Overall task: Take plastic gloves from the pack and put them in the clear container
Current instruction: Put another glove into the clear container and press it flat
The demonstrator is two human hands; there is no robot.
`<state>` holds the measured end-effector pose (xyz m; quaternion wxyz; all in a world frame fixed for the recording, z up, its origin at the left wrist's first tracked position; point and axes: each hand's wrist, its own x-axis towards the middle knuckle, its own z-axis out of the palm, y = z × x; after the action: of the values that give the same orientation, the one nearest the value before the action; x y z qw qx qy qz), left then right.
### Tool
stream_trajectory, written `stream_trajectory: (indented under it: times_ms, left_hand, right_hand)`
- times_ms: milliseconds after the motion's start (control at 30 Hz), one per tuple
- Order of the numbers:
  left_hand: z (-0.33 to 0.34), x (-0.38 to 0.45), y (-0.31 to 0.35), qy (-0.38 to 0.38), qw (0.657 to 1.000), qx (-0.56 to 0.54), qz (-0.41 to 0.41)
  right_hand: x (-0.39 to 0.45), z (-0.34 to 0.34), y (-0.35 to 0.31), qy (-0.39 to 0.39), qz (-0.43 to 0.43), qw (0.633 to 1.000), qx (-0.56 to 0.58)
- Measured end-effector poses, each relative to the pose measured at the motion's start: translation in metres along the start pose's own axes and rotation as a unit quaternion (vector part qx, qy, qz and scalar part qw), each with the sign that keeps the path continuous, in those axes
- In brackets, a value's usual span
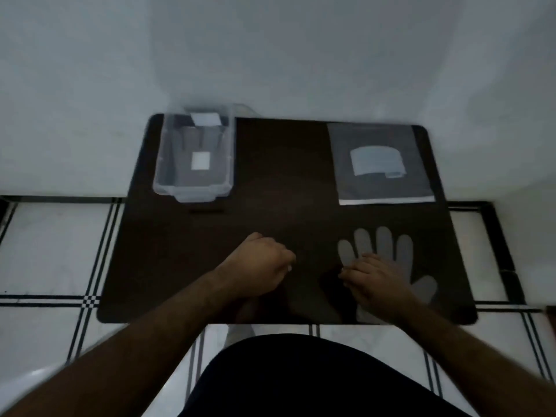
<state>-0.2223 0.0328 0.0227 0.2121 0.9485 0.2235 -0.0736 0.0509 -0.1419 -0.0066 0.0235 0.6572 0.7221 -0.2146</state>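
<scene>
Dim frame, I'm reading it as best I can. Nearest: dark lap at bottom, both forearms reaching onto the desk. Left hand is curled into a loose fist near desk centre; I can't tell if it pinches anything, too dark. Right hand lies palm down on a glove, fingers together, pressing the glove's palm area flat. Glove is spread on the desk's near right part, four fingers pointing away from me, thumb sticking out right of the hand. A faint translucent patch between the two hands may be more glove film; not sure.

Far right: pack lies flat, light label in the middle, pale strip along its near edge. Far left: container, clear, open top, on the desk's back corner, white sticker showing on or through its base; I see no gloves in it. Tiled floor around the desk, pale wall behind.
</scene>
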Motion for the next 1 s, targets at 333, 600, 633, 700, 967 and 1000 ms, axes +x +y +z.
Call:
stream_trajectory:
  times_ms: [333, 600, 633, 700, 967, 1000]
  left_hand:
    - [0.121, 0.048, 0.154, -0.051, 0.999, -0.011, 0.000]
    - [0.160, 0.062, 0.183, -0.017, 0.994, 0.105, -0.002]
    - [0.164, 0.063, 0.184, -0.006, 0.994, 0.108, -0.003]
    - [0.171, 0.062, 0.186, 0.020, 0.994, 0.109, -0.013]
    - [0.190, 0.056, 0.184, 0.084, 0.994, 0.063, -0.009]
    - [0.188, 0.055, 0.184, 0.098, 0.994, 0.044, -0.015]
  right_hand:
    - [-0.135, 0.070, 0.094, -0.056, 0.030, 0.996, -0.055]
    - [-0.140, 0.082, 0.113, 0.030, -0.009, 0.996, -0.078]
    - [-0.141, 0.083, 0.114, 0.035, -0.008, 0.996, -0.078]
    - [-0.143, 0.086, 0.115, 0.047, -0.010, 0.996, -0.080]
    - [-0.138, 0.086, 0.114, 0.083, -0.027, 0.994, -0.067]
    - [-0.136, 0.082, 0.113, 0.097, -0.021, 0.994, -0.038]
